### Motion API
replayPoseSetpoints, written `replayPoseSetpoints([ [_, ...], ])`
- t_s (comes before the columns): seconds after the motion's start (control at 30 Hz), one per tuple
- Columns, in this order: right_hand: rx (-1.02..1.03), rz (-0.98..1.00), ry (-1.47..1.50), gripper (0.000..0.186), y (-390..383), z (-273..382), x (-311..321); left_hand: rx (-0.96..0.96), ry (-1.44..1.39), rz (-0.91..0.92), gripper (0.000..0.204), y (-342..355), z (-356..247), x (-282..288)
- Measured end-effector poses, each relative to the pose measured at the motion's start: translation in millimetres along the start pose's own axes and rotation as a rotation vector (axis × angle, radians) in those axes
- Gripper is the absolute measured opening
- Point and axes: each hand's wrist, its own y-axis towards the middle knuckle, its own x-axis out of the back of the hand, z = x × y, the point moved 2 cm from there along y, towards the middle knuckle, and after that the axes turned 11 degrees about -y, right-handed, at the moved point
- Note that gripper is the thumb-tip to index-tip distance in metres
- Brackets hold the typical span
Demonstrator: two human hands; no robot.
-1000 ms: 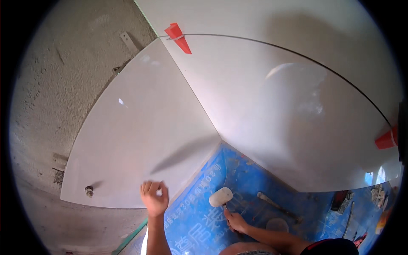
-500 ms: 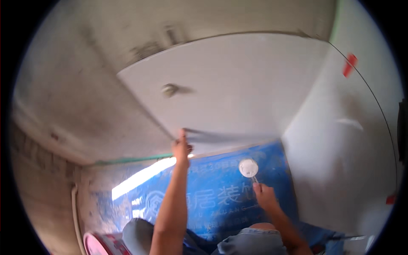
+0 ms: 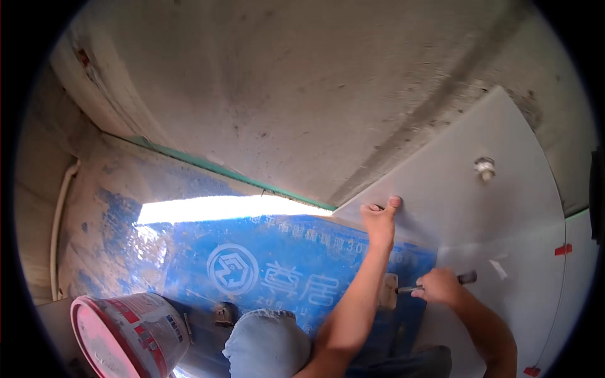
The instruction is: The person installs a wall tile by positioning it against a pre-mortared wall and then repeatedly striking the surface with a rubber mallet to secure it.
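My left hand (image 3: 380,220) rests against the lower left part of a large light-grey wall tile (image 3: 441,189), its fingers apart and partly bent. Lower and to the right, my right hand (image 3: 440,286) is closed round the handle of a mallet (image 3: 388,292) with a pale head, a metal shaft and a dark end. The mallet head is apart from the tile, over the blue floor sheet. A round metal fitting (image 3: 484,167) sticks out from the tile's face.
A blue printed sheet (image 3: 189,258) covers the floor. At lower left stands a white and red bucket (image 3: 151,334). Bare cement wall (image 3: 283,94) rises ahead, with a green strip (image 3: 233,175) at its foot. Red clips (image 3: 563,249) mark a tile joint; a pipe (image 3: 61,220) runs at far left.
My view has swung left, so tile and hands appear farther right. The bucket shows more fully. The mallet has turned from its round face to its side; my left hand stays at the tile's lower left.
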Motion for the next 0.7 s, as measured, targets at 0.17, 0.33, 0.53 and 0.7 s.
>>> replayPoseSetpoints([
  [0.17, -0.323, -0.047, 0.107, 0.041, 32.7, -46.5, 60.0, -0.007, 0.087, -0.047, 0.063, -3.3, -18.4, -6.2],
  [0.33, -0.141, 0.119, -0.154, 0.044, 3.8, -30.5, 83.5, 0.077, -0.014, -0.063, 0.062, -5.9, -21.3, -9.7],
  [0.53, -0.222, 0.181, -0.257, 0.043, -29.3, -34.4, 127.9, 0.182, -0.069, -0.084, 0.061, -8.5, -21.8, -6.6],
  [0.7, -0.455, 0.06, -0.24, 0.041, -44.1, -50.8, 154.1, 0.061, 0.004, -0.121, 0.061, -8.4, -18.3, -4.0],
])
